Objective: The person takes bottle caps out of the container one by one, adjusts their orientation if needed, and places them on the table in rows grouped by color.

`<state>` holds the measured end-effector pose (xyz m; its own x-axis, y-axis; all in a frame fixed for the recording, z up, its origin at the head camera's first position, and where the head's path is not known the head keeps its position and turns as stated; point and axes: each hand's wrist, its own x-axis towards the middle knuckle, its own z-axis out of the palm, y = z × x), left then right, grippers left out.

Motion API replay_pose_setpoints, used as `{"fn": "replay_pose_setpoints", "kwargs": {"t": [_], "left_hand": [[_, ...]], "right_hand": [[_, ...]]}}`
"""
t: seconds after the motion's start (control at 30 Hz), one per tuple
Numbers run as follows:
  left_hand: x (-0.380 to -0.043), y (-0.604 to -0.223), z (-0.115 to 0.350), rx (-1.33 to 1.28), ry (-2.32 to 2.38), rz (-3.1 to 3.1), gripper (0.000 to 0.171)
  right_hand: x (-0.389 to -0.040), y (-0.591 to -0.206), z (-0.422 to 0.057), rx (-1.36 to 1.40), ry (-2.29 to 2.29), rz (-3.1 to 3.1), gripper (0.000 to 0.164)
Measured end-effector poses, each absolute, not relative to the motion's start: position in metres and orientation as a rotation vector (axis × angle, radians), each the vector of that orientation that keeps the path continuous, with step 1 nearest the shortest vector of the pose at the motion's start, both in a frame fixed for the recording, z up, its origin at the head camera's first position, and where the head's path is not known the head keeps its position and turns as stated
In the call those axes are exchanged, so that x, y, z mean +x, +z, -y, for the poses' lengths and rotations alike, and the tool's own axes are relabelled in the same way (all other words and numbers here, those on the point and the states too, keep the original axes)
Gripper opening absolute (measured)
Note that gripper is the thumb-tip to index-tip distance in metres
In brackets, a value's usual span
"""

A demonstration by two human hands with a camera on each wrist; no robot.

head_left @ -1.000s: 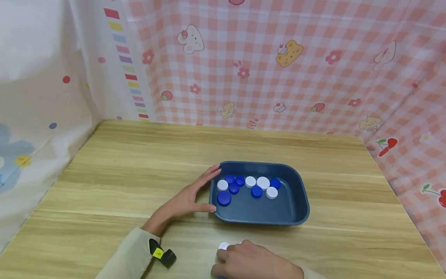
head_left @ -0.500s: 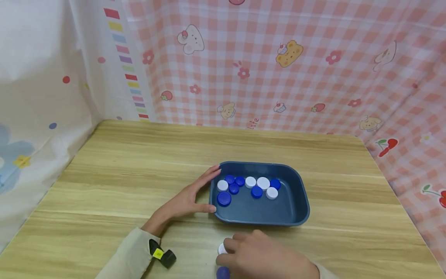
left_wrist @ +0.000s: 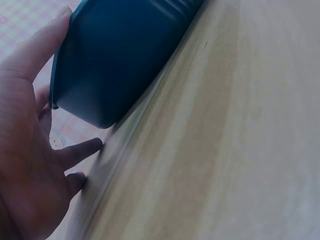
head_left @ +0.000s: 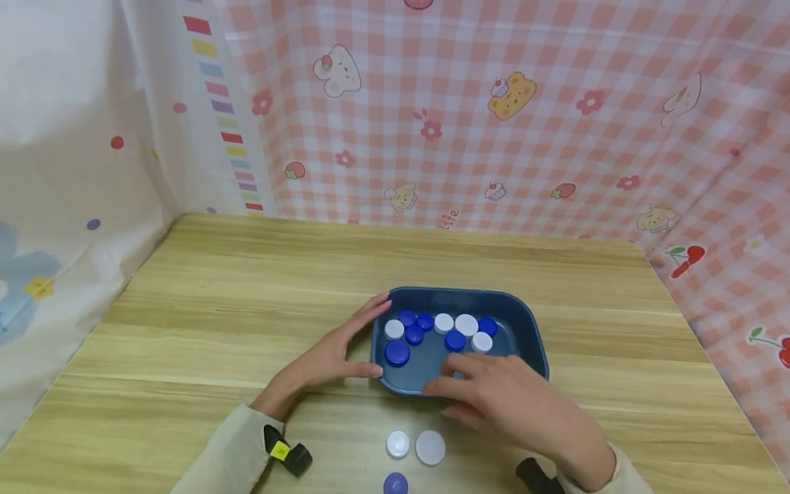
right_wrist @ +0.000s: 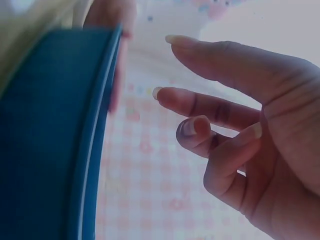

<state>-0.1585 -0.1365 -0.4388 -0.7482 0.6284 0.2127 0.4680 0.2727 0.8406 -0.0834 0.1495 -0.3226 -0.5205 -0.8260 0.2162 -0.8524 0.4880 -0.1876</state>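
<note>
Shifted toward one o'clock since half a second ago, the right hand (head_left: 503,401) now hangs over the near rim of the dark blue plastic tray (head_left: 517,339), at its five o'clock side, with thumb parted from loosely bent fingers and nothing between them; the right wrist view shows it apart from the wall. Its move uncovers a small white bottle cap (head_left: 398,444) and a blue bottle cap (head_left: 396,484) on the wood-grain tabletop (head_left: 247,274) at the tray's seven o'clock, plus a larger white bottle cap (head_left: 430,447) nearer six. At nine o'clock the left hand (head_left: 327,353) stays where it was, thumb and fingers extended and spread, touching the tray's end near its two corners. Inside, four blue caps and one white cluster at nine to ten o'clock, while three white and two blue group from about eleven to two. Behind, at twelve, hangs a pink gingham cloth (head_left: 382,130)
</note>
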Motion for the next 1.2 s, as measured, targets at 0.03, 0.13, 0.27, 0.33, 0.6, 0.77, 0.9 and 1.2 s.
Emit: {"fn": "replay_pose_setpoints", "kwargs": {"t": [0.03,0.13,0.27,0.33,0.6,0.77,0.9,1.2], "left_hand": [[-0.159,-0.439,0.137,1.035,1.476,-2.372,0.094],[-0.152,-0.424,0.135,1.027,1.488,-2.354,0.093],[-0.144,-0.404,0.133,1.012,1.509,-2.329,0.09],[-0.144,-0.405,0.133,1.015,1.508,-2.331,0.09],[-0.143,-0.404,0.132,1.016,1.51,-2.327,0.091],[-0.144,-0.404,0.132,1.016,1.509,-2.326,0.09],[-0.144,-0.404,0.133,1.007,1.505,-2.328,0.091],[-0.144,-0.403,0.133,1.003,1.485,-2.337,0.09]], "right_hand": [[-0.086,-0.322,-0.153,1.458,0.42,2.634,0.031],[-0.095,-0.322,-0.161,1.387,0.378,2.703,0.031],[-0.107,-0.324,-0.17,1.326,0.29,2.79,0.03],[-0.112,-0.327,-0.173,1.314,0.261,2.807,0.03],[-0.13,-0.34,-0.183,1.264,0.262,2.843,0.034],[-0.138,-0.349,-0.186,1.215,0.226,2.881,0.034],[-0.143,-0.357,-0.188,1.175,0.203,2.9,0.034],[-0.153,-0.37,-0.192,1.016,0.134,2.961,0.031]]}}
